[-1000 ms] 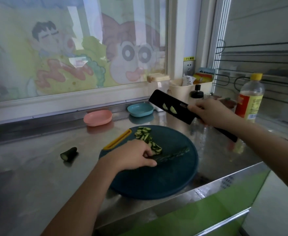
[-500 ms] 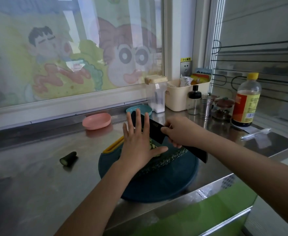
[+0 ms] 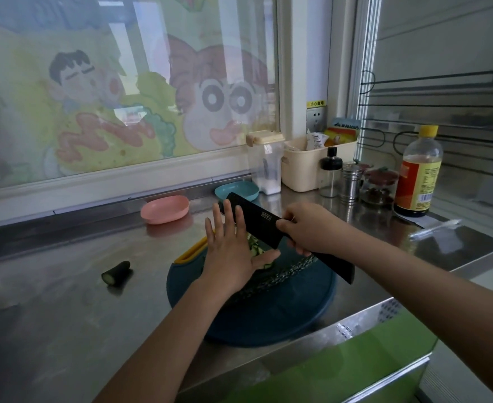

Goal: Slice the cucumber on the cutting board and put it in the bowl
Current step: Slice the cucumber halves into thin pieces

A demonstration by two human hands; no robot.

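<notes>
A round dark blue cutting board (image 3: 283, 309) lies on the steel counter, its far half lifted and folded up. My right hand (image 3: 309, 228) grips a black cleaver (image 3: 257, 225) by the handle, its wide blade tilted over the board. My left hand (image 3: 230, 254) has straight fingers and presses flat against cucumber slices (image 3: 254, 248) beside the blade. Most slices are hidden behind that hand. A cucumber end piece (image 3: 116, 273) lies on the counter to the left. A pink bowl (image 3: 164, 209) and a blue bowl (image 3: 236, 191) stand behind the board.
At the back right stand a clear canister (image 3: 265, 161), a cream caddy (image 3: 318, 161), a black-capped bottle (image 3: 330, 173), a steel shaker (image 3: 350, 183), a glass jar (image 3: 379, 186) and a yellow-capped bottle (image 3: 420, 173). The counter edge (image 3: 341, 330) runs just in front of the board.
The right hand brought the cleaver down from the air onto the slices. The left hand opened flat against them beside the blade. The board's far half came up.
</notes>
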